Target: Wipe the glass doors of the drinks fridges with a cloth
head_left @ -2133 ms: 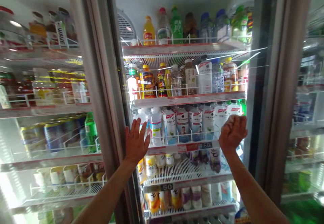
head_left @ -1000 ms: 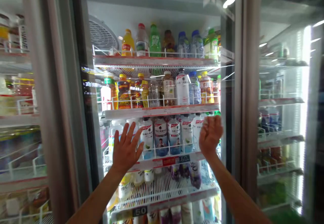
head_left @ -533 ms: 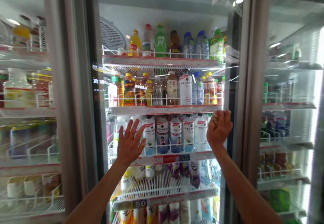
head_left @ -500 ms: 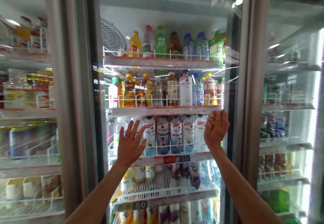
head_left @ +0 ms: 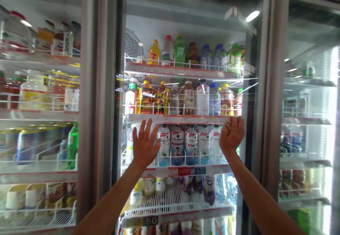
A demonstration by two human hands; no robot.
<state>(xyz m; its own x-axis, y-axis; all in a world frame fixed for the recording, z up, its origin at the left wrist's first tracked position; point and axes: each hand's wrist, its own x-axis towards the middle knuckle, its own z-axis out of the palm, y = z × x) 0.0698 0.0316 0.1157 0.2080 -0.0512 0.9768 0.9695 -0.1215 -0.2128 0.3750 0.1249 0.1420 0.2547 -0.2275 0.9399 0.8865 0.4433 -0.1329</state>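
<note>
I face the glass door (head_left: pixel 186 26) of a drinks cooler. My left hand (head_left: pixel 145 146) lies flat on the glass, fingers spread and pointing up, in front of a row of white-labelled bottles (head_left: pixel 191 144). My right hand (head_left: pixel 231 135) is pressed to the glass near the door's right frame (head_left: pixel 261 121). Its fingers are curled tight, and I cannot make out whether they hold anything. Both forearms reach up from the bottom of the view.
Behind the glass, wire shelves (head_left: pixel 183 73) hold juice, tea and water bottles, and a price tag reads 60 (head_left: pixel 199 170). A second cooler door (head_left: pixel 39 114) with cans and bottles stands to the left, and another (head_left: pixel 308 121) to the right.
The view has drifted and now sits more squarely on the door. My left hand stays flat on the glass. My curled right hand has shifted slightly along the glass near the right frame.
</note>
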